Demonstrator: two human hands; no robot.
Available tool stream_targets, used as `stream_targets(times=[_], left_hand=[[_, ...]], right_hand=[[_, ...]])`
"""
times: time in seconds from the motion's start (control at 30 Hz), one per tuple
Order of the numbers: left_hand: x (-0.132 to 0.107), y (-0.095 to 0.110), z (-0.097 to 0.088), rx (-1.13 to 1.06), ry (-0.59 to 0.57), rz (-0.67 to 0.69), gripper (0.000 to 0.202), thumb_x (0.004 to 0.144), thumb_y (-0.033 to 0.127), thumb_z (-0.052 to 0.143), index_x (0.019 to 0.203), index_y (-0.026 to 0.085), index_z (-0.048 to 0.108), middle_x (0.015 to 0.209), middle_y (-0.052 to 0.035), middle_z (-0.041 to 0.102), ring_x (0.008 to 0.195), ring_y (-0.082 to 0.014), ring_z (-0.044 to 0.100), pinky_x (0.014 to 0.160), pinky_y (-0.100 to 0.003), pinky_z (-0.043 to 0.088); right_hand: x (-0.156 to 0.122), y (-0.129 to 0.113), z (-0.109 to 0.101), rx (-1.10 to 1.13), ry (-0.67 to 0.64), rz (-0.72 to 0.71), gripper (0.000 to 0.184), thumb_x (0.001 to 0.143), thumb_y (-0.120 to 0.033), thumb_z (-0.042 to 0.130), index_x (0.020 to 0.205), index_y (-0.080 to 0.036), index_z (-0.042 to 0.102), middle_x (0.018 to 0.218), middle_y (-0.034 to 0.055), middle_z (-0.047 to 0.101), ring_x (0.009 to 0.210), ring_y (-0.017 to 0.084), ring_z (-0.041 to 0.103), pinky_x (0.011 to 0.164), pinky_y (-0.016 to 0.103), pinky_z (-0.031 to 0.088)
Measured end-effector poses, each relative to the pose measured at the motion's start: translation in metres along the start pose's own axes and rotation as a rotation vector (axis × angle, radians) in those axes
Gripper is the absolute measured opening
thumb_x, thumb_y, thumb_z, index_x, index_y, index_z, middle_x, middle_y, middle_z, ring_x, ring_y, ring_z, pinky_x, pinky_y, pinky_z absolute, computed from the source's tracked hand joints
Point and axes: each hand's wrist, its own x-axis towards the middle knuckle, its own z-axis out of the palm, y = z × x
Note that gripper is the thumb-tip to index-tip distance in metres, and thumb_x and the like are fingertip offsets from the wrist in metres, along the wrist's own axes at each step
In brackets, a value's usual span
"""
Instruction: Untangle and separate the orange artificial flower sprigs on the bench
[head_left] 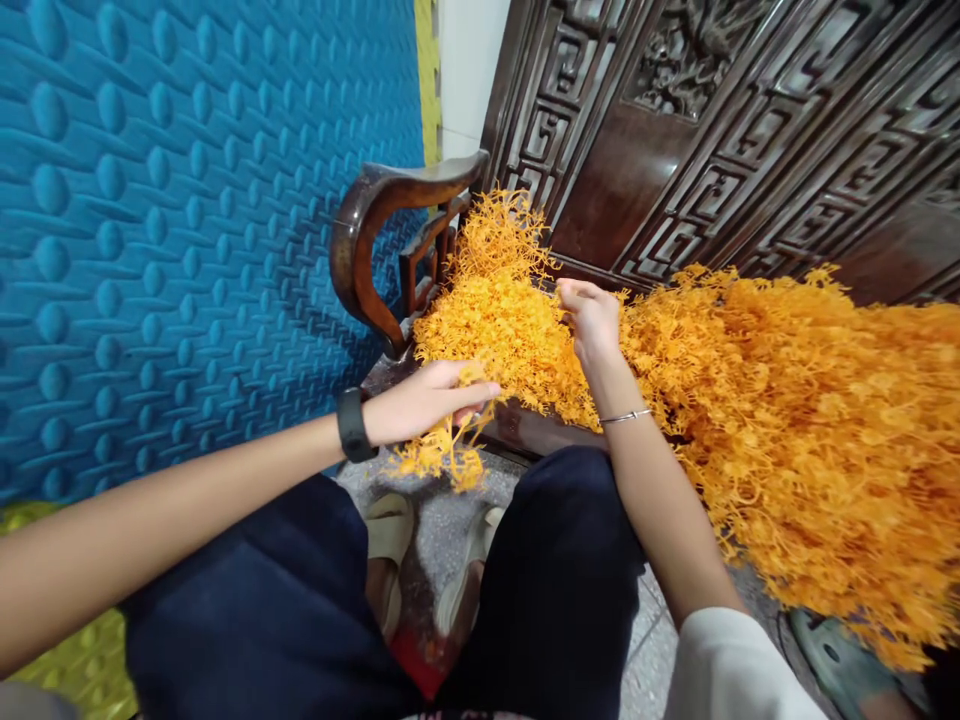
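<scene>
My left hand [435, 400], with a black watch on its wrist, is closed around a small bunch of orange frilly strands [442, 455] that hang below the fingers over the floor. Farther up and to the right, my right hand [591, 312] has its fingers pinched together at the back edge of an orange pile [510, 325]. Whatever lies between those fingertips is too small to make out. The pile is made of curly, branching bits and rests on a dark wooden seat [525, 425]. A thin bracelet [626, 415] circles my right wrist.
A much larger heap of the same orange bits [825, 420] spreads to the right. Behind stands a carved dark wooden backrest [622, 190], with a curved armrest [360, 230] at left. Blue textured mats [187, 250] cover the left side. A green shoe [840, 650] shows lower right.
</scene>
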Motion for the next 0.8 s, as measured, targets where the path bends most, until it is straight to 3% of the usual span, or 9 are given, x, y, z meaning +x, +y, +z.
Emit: stream_targets(times=[0.1,0.23,0.37,0.5,0.6,0.67,0.8], left_hand=[[0.002,0.001,-0.007,-0.059,0.035,0.006,0.022,0.079,0.036,0.06,0.08,0.015,0.053,0.066,0.0032,0.051,0.055,-0.0076,0.045,0.053,-0.022,0.039],[0.002,0.0,-0.013,-0.142,0.039,0.011,0.039,0.071,0.031,0.069,0.102,0.019,0.048,0.073,0.0027,0.054,0.059,-0.0092,0.05,0.055,-0.023,0.042],[0.003,-0.004,-0.018,-0.13,0.041,0.023,0.045,0.071,0.028,0.069,0.108,0.019,0.046,0.074,0.0028,0.055,0.06,-0.0093,0.051,0.058,-0.023,0.041],[0.006,-0.009,-0.022,0.117,0.103,0.058,0.046,0.073,0.034,0.067,0.111,0.017,0.047,0.068,0.0042,0.053,0.052,-0.0079,0.043,0.05,-0.021,0.033],[0.006,-0.01,-0.022,0.379,0.114,0.057,0.045,0.077,0.038,0.063,0.112,0.016,0.047,0.064,0.0044,0.053,0.047,-0.0076,0.036,0.047,-0.022,0.026],[0.006,-0.009,-0.022,0.465,0.099,0.071,0.041,0.079,0.038,0.06,0.11,0.015,0.047,0.063,0.0042,0.053,0.048,-0.0084,0.038,0.048,-0.023,0.027],[0.007,-0.009,-0.022,0.527,0.103,0.094,0.036,0.079,0.039,0.059,0.103,0.013,0.05,0.057,0.0058,0.045,0.05,-0.0099,0.038,0.051,-0.024,0.027]], right_hand=[[-0.004,0.01,0.0,-0.06,-0.124,0.04,0.015,0.059,-0.017,0.067,0.073,-0.014,0.063,0.062,-0.0006,0.058,0.056,0.009,0.053,0.054,0.023,0.037],[-0.005,0.018,0.005,-0.124,-0.114,0.055,0.013,0.058,-0.015,0.068,0.068,-0.013,0.06,0.059,-0.0008,0.058,0.048,0.009,0.051,0.049,0.024,0.035],[0.003,0.026,0.003,-0.152,-0.146,0.009,0.016,0.058,-0.013,0.066,0.073,-0.012,0.063,0.07,0.0023,0.062,0.062,0.012,0.057,0.06,0.027,0.045],[0.006,0.03,0.003,-0.25,-0.233,-0.088,0.039,0.058,-0.015,0.066,0.097,-0.015,0.066,0.103,0.0074,0.065,0.071,0.013,0.058,0.065,0.03,0.049],[-0.006,0.018,0.007,-0.277,-0.31,-0.185,0.044,0.062,-0.019,0.068,0.105,-0.017,0.065,0.099,0.0056,0.066,0.067,0.013,0.057,0.063,0.031,0.049],[-0.023,0.001,0.011,-0.203,-0.436,-0.245,0.033,0.067,-0.025,0.069,0.099,-0.018,0.066,0.091,0.0034,0.066,0.068,0.013,0.058,0.065,0.03,0.049],[-0.067,-0.039,0.02,-0.083,-0.873,-0.335,0.021,0.076,-0.037,0.067,0.084,-0.018,0.068,0.085,0.0028,0.066,0.075,0.012,0.059,0.07,0.029,0.048]])
